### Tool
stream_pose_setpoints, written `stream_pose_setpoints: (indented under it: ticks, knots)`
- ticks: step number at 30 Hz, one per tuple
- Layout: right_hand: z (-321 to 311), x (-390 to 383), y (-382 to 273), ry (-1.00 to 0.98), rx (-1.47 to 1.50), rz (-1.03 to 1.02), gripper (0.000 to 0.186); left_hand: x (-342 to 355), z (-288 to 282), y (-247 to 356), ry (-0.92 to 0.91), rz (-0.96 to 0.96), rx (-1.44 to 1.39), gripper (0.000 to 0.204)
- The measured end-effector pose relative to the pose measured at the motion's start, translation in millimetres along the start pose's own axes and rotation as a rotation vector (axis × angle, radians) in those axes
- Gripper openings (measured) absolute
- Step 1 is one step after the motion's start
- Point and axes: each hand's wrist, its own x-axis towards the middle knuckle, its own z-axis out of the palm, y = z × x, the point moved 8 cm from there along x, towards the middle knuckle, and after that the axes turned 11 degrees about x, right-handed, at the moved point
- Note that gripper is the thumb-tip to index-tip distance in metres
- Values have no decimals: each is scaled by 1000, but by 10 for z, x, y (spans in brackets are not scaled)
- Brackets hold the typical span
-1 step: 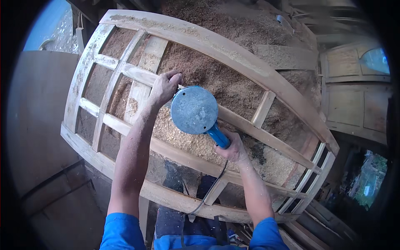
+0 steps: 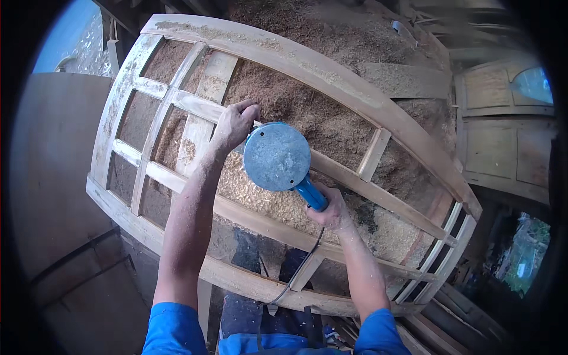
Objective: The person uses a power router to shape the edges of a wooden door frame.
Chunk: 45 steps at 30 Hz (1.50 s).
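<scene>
Presently, wooden frame (image 2: 331,80): shavings (image 2: 260,198) beneath.
Power tool (image 2: 277,157): blue, grey-topped.
Right hand (image 2: 332,208): gripping its handle (image 2: 312,195).
Left hand (image 2: 236,121): curled, hold unclear.

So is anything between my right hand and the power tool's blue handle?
Nothing visible: your right hand is closed around the blue handle of the power tool; the dark cord runs toward you, not between them.

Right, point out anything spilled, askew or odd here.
Loose shavings show through the wooden frame, and pale dust streaks its far rail, looking unswept. The blue-handled power tool's cord crosses the near rail, perhaps a snag risk. Nothing looks clearly broken.
</scene>
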Motion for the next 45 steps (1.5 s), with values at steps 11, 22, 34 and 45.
stream_pose_setpoints:
  ticks: [11,22,34,45]
  knots:
    - [-573,-541,449,59,-78,-18,32,-258,671,472,-69,-14,-35,32]
    - [-1212,-1337,669,281,-335,-287,27,-461,1428,975,-84,52,12,35]
    - [-329,-417,443,48,-25,-66,27,-128,442,384,-67,-22,60,36]
    - [571,411,-150,-7,-23,-33,33,240,-609,-306,23,-21,93,37]
